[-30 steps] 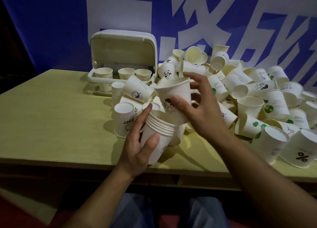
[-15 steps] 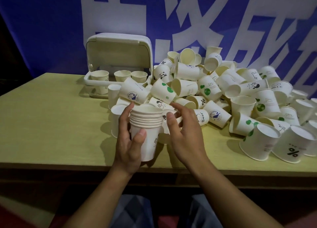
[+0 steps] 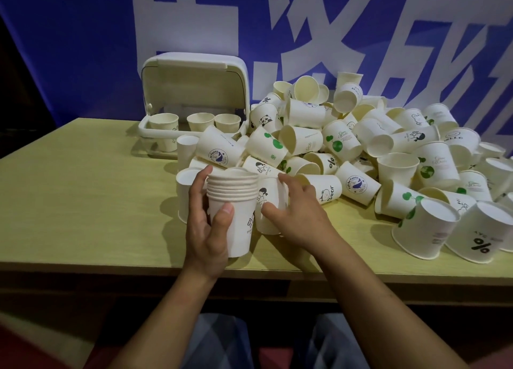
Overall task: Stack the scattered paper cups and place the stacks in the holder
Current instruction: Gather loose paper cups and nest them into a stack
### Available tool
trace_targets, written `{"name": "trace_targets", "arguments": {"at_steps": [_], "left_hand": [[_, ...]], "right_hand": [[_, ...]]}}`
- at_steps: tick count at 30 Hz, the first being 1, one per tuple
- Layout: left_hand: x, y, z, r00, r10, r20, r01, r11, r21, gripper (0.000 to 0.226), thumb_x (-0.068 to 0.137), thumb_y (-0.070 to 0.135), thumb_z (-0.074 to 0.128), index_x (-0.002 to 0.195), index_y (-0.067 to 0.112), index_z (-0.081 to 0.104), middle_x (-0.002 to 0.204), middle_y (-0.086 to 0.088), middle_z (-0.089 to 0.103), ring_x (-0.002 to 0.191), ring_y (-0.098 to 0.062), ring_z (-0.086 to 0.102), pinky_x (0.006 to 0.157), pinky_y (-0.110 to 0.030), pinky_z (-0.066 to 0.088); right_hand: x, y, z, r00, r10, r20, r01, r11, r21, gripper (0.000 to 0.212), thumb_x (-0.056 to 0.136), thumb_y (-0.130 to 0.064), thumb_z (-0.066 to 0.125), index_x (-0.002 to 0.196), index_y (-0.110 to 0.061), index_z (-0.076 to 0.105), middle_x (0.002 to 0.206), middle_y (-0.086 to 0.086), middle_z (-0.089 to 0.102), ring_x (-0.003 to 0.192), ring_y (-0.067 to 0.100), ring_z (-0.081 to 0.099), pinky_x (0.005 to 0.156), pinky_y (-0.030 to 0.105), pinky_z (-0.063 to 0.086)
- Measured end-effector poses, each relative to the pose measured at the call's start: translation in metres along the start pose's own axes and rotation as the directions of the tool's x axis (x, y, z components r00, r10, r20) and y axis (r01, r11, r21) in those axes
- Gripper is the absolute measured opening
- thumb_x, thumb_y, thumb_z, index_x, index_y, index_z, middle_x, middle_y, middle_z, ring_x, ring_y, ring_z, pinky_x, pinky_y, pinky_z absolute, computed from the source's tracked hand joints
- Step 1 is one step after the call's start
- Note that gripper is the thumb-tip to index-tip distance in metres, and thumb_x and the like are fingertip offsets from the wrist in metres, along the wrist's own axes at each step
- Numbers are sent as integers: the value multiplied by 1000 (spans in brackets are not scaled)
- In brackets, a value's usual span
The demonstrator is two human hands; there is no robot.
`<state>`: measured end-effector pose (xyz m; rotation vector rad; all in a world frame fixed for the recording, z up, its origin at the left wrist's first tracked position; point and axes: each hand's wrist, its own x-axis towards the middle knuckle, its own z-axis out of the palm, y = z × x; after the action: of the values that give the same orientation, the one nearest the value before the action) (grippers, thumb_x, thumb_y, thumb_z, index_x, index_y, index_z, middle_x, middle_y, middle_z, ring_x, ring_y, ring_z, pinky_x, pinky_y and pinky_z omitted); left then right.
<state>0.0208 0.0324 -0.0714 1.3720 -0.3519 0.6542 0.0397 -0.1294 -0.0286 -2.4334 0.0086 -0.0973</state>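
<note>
Lighting: dim, uneven room light, brightest on the table (image 3: pixel 83 202) and the cup pile (image 3: pixel 361 152). Shadows: soft, cast leftward and toward the viewer beside cups and hands. Corners: darkened, notably far left and bottom. Focus: fair at centre, cup prints softened toward the right. Wide-angle bowing showed at the table's edge.

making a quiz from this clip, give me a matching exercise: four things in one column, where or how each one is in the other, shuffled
Things
1. nested stack of white paper cups
2. white plastic cup holder with raised lid
3. white paper cup with a girl drawing
4. white paper cup printed with a black % sign

Places or states
A. upside down near the table's right front edge
B. at the back left of the table
C. in the left hand's grip
D. under the right hand's fingers

Pairs: 1-C, 2-B, 3-D, 4-A
</note>
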Motion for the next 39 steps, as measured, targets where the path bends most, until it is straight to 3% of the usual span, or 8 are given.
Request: {"name": "trace_targets", "arguments": {"at_steps": [6,10,17,21,30,34,37,39], "left_hand": [[-1,4,1,1000,-12,5,12,1000,-10,64,80,40,54,142,32,39,132,30,57,122,-1,56,96,-17,45],[-2,3,0,996,-14,84,13,1000,11,65,80,39,53,143,29,40,135,29,56,127,-4,53,101,-18,41],[-3,6,-2,961,-51,273,31,996,78,66,80,42,56,143,32,44,146,5,55,136,-18,50,111,-31,41],[-5,11,1,921,-71,383,22,991,129,65,82,39,56,145,31,42,140,23,56,131,-4,53,101,-13,42],[-1,4,-2,965,-51,256,44,998,35,74,85,37,52,153,41,25,161,9,37,147,-18,37,120,-48,32],[-1,0,-1,971,-60,233,53,998,36,67,82,38,54,147,41,37,150,17,49,141,-15,45,115,-38,37],[0,1,0,972,-70,223,60,997,53,66,79,39,53,143,36,40,139,25,56,132,-7,51,108,-24,40],[1,2,0,974,-88,207,81,996,43,66,77,40,52,142,36,41,133,27,58,125,-5,55,102,-26,45]], "right_hand": [[-1,7,-10,999,-45,-14,47,970,238,76,76,-35,74,141,-43,35,136,1,44,111,21,56,89,47,55],[-16,13,-20,958,-129,-257,230,881,414,75,78,-21,75,137,-47,36,131,-4,44,95,15,63,60,22,55],[-31,0,-41,852,-205,-481,484,659,576,72,76,-19,72,130,-52,37,131,-9,47,104,16,65,81,36,60],[-32,-7,-37,846,-303,-438,524,624,580,74,77,-16,73,132,-48,37,133,-5,46,104,16,66,82,42,60],[-42,0,0,853,-381,-357,513,738,439,36,86,-34,55,121,-40,63,125,-12,54,116,14,56,87,25,49],[-39,14,-10,838,-434,-329,537,763,361,39,85,-24,55,121,-34,68,124,-8,56,121,14,53,93,25,47],[-20,29,-34,812,-470,-346,518,854,54,53,79,-2,56,123,-29,67,128,-6,58,123,12,49,102,13,35],[-5,38,-52,875,-431,-218,398,899,-180,64,82,2,59,136,-33,56,141,-7,52,135,16,39,114,27,29]]}}
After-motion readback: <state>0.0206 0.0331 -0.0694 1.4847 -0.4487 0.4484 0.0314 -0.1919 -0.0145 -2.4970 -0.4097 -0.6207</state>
